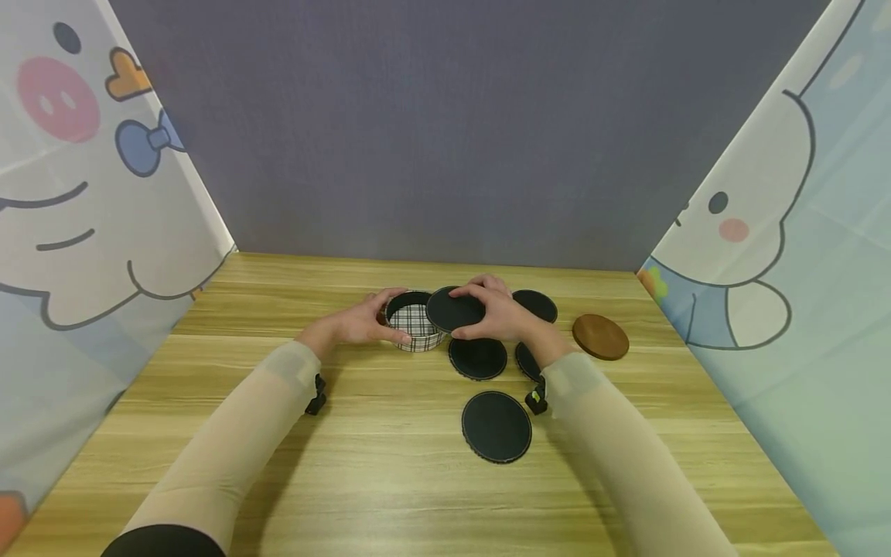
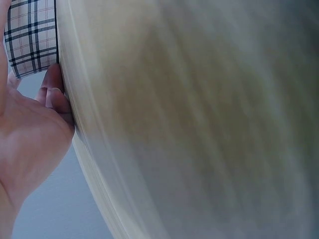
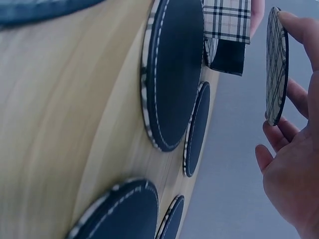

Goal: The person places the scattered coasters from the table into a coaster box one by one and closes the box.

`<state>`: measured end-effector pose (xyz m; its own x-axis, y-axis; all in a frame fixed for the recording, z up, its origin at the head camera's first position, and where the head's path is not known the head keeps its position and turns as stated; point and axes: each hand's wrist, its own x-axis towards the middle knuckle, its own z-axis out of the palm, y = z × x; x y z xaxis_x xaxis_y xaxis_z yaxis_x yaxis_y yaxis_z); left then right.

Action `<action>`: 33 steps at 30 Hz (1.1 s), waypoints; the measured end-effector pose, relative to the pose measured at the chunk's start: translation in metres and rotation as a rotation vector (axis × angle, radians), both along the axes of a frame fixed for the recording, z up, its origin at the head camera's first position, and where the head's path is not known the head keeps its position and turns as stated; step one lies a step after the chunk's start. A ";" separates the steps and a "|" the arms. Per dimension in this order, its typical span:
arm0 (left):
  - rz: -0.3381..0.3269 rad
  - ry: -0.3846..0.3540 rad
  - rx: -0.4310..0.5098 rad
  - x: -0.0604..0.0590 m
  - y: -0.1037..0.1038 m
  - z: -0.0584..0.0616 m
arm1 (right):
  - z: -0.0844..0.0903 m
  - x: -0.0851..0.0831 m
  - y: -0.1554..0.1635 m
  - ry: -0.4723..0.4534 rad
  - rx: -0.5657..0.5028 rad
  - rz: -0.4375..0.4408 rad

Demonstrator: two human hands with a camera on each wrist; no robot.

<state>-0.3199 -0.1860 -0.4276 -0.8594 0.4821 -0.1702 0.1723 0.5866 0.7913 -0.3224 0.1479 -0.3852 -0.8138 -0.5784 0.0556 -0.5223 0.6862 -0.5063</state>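
My left hand (image 1: 356, 320) grips the side of a round coaster holder (image 1: 420, 343) that stands on the table, its thumb at the near side and fingers at the far side. The holder has black-and-white plaid walls with a dark inner rim and a plaid bottom. My right hand (image 1: 498, 312) pinches a round black coaster (image 1: 451, 311) by its edges, tilted, over the holder's right side. In the right wrist view, this coaster's plaid underside (image 3: 275, 69) shows. Just below the right hand lies another black coaster (image 1: 478, 359) with a stitched edge.
More black coasters lie on the wooden table (image 1: 376, 480): one nearer the front (image 1: 496, 427), one behind the right hand (image 1: 537, 304), and one partly under the right wrist (image 1: 527, 362). A brown wooden disc (image 1: 601, 336) lies to the right. A grey panel (image 1: 431, 139) stands behind.
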 end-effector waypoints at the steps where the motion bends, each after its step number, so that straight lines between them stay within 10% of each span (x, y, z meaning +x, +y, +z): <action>1: 0.004 0.000 -0.007 0.000 0.000 0.000 | 0.000 -0.001 -0.002 -0.001 0.000 0.000; 33: -0.015 -0.033 -0.007 -0.001 -0.001 0.003 | -0.012 -0.012 -0.057 -0.058 0.088 0.057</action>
<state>-0.3207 -0.1866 -0.4246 -0.8460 0.4935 -0.2018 0.1548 0.5895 0.7928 -0.3342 0.0914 -0.3972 -0.7796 -0.6247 -0.0437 -0.5336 0.6992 -0.4757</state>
